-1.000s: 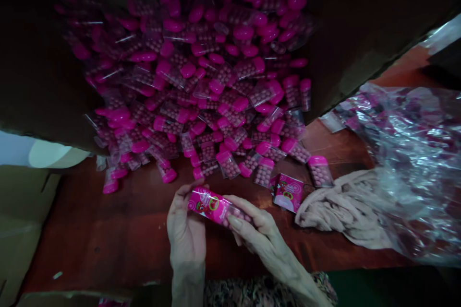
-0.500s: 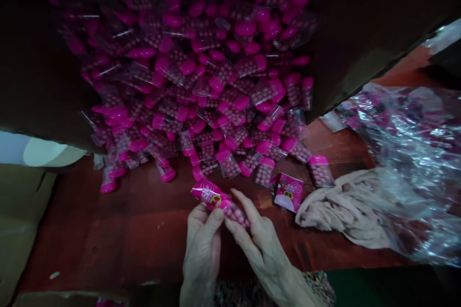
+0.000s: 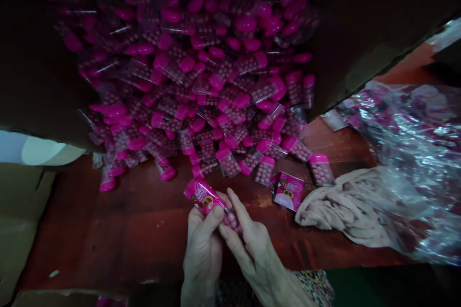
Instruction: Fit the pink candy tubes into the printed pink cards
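Observation:
A small clear container of pink candy balls (image 3: 232, 220) is held tilted between both hands, low in the middle of the view. A printed pink sleeve (image 3: 205, 198) covers its upper left end. My left hand (image 3: 204, 235) grips it from below, thumb pressed on the sleeve's lower part. My right hand (image 3: 252, 237) holds the lower right end, where the balls show, between thumb and fingers. Just beyond lies a heap of similar pink-capped candy containers (image 3: 227, 162). A stack of flat pink printed sleeves (image 3: 288, 192) rests to the right of my hands.
Dark box walls (image 3: 360, 24) flank the heap, which spills onto the reddish-brown table (image 3: 118, 230). To the right lie a crumpled pale cloth (image 3: 342, 201) and a clear plastic bag (image 3: 421, 168) with pink items inside. A cardboard box (image 3: 21, 220) stands at the left edge.
Both hands have shifted the container slightly left. My right fingers have slid up closer around its lower end, and the sleeve is turned a little more toward me.

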`<state>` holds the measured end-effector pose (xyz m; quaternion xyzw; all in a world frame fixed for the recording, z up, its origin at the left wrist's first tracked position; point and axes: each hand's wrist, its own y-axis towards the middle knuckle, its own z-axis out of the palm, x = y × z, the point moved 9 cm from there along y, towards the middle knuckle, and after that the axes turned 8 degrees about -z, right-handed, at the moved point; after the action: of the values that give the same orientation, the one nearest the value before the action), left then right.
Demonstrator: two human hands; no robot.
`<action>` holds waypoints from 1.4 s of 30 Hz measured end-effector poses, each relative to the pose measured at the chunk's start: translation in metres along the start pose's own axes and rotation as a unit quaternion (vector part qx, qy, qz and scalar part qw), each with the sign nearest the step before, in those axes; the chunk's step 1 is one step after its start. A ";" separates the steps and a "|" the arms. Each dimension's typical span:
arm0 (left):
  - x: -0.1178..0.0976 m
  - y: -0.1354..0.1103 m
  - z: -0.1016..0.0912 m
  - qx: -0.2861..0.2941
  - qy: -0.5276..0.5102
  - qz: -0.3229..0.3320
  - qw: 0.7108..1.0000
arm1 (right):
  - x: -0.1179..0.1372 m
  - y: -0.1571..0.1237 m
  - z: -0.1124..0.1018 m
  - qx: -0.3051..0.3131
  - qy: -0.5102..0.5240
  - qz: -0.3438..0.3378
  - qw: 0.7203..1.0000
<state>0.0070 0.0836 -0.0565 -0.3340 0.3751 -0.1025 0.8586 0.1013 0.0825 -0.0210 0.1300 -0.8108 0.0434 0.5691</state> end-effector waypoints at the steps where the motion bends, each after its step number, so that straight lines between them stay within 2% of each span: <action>1: 0.000 0.000 0.004 0.008 0.009 -0.007 1.000 | 0.000 -0.001 0.001 0.006 -0.013 -0.001 1.000; 4: 0.002 0.001 0.012 0.039 0.019 -0.037 0.998 | 0.002 -0.003 0.004 0.019 -0.041 -0.008 0.999; 7: 0.008 0.000 0.010 0.049 0.036 -0.066 0.996 | 0.000 -0.004 0.005 0.021 -0.058 -0.012 0.998; 11: 0.009 -0.001 -0.002 0.027 0.040 -0.059 0.997 | 0.001 -0.001 0.001 0.032 0.000 -0.032 0.999; 14: 0.004 -0.003 -0.011 -0.011 0.023 -0.034 0.999 | 0.000 0.002 -0.004 0.065 0.046 0.006 0.997; 17: 0.003 -0.004 -0.013 -0.042 0.022 -0.047 0.998 | 0.002 0.002 -0.007 0.095 0.089 0.040 0.991; 19: 0.003 -0.004 -0.009 -0.037 0.032 -0.057 0.997 | 0.006 0.002 -0.008 0.087 0.113 0.039 0.989; 22: 0.006 -0.006 -0.006 -0.051 0.038 -0.062 0.996 | 0.007 0.002 -0.011 0.039 0.105 0.029 0.993; 25: 0.017 -0.012 -0.009 -0.082 0.033 -0.083 0.993 | 0.007 0.002 -0.012 0.015 0.089 0.026 0.996; 29: 0.029 -0.018 -0.014 -0.094 0.035 -0.101 0.990 | 0.003 0.004 -0.016 0.002 0.114 0.054 0.992; 32: 0.033 -0.021 -0.017 -0.087 0.031 -0.107 0.990 | -0.003 0.005 -0.009 0.018 0.213 0.089 0.973; 35: 0.035 -0.022 -0.014 -0.058 0.023 -0.108 0.992 | -0.010 0.003 0.012 0.060 0.345 0.129 0.928; 38: 0.036 -0.020 -0.011 -0.033 0.021 -0.112 0.993 | -0.016 0.004 0.027 0.072 0.392 0.151 0.904; 40: 0.034 -0.019 -0.015 -0.022 0.024 -0.109 0.994 | -0.019 0.003 0.030 0.075 0.377 0.165 0.909; 42: 0.022 -0.021 -0.030 -0.031 0.037 -0.083 0.995 | -0.018 0.002 0.020 0.079 0.302 0.144 0.939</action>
<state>0.0022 0.0431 -0.0702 -0.3867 0.3804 -0.1736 0.8220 0.0882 0.0825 -0.0450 0.0370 -0.6043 0.2265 0.7630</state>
